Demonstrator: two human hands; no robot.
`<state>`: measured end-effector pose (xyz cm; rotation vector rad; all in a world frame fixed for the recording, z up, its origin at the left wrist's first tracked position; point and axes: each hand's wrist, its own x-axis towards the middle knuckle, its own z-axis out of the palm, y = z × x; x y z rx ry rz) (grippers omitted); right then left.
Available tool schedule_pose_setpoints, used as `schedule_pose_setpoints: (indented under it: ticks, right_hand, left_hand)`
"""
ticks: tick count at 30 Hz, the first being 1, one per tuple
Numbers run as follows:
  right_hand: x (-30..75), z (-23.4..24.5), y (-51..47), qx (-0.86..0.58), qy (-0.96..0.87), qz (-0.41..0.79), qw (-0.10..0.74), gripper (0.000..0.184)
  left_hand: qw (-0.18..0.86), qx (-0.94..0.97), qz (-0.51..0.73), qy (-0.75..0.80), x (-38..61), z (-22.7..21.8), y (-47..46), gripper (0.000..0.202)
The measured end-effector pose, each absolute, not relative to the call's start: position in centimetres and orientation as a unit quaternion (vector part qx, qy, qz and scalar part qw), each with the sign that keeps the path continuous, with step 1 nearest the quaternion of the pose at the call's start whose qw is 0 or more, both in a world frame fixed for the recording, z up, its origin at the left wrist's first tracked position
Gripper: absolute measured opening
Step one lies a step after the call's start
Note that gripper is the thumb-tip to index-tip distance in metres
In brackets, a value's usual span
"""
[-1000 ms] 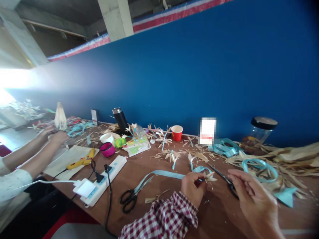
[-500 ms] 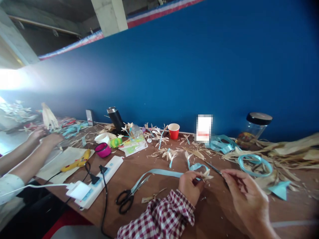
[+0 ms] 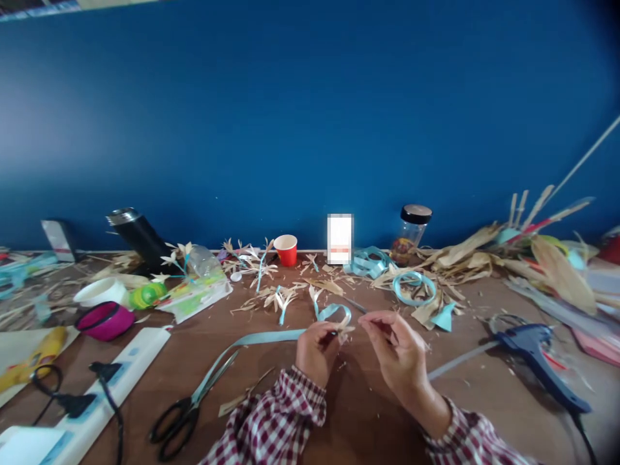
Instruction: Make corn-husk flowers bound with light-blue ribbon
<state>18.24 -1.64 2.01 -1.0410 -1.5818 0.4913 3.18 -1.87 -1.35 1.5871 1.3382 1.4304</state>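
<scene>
My left hand [image 3: 317, 352] is closed in a pinch around a small pale dried-husk flower [image 3: 345, 330]. A light blue ribbon [image 3: 271, 336] runs from beside the scissors [image 3: 181, 413] to this hand. Just right of the flower, my right hand [image 3: 400, 349] has its thumb and fingertips pressed together; anything between them is too small to make out. A thin dark rod [image 3: 356, 305] shows behind its fingertips, and I cannot tell if they touch it. Other husk flowers [image 3: 281, 302] with blue stems lie beyond my hands.
At left are a white power strip [image 3: 123, 381], a yellow glue gun [image 3: 39, 358] and a magenta bowl [image 3: 105, 321]. A red paper cup [image 3: 285, 250], lidded jar [image 3: 411, 236] and ribbon coil [image 3: 414, 289] stand or lie behind. A blue glue gun [image 3: 545, 361] lies right.
My view has turned right and levelled, bringing the blue glue gun into sight and losing the neighbouring person's arms. My right hand has come closer to my left, which still holds the flower.
</scene>
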Motion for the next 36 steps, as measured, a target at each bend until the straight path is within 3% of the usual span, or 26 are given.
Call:
schedule_pose_setpoints:
  ticks: [24,36]
  right_hand:
    - [18.02,2.03,-1.38,-0.366,-0.77,0.148,0.501,0.012]
    - [17.68,2.18,-1.33,-0.392,-0.763,0.18,0.482,0.01]
  left_hand:
    - [0.289,0.638,0.515,0.494,2.97,-1.48,-1.98,0.014]
    - [0.279,0.644,0.501,0.506,2.9,-1.11,-2.14,0.013]
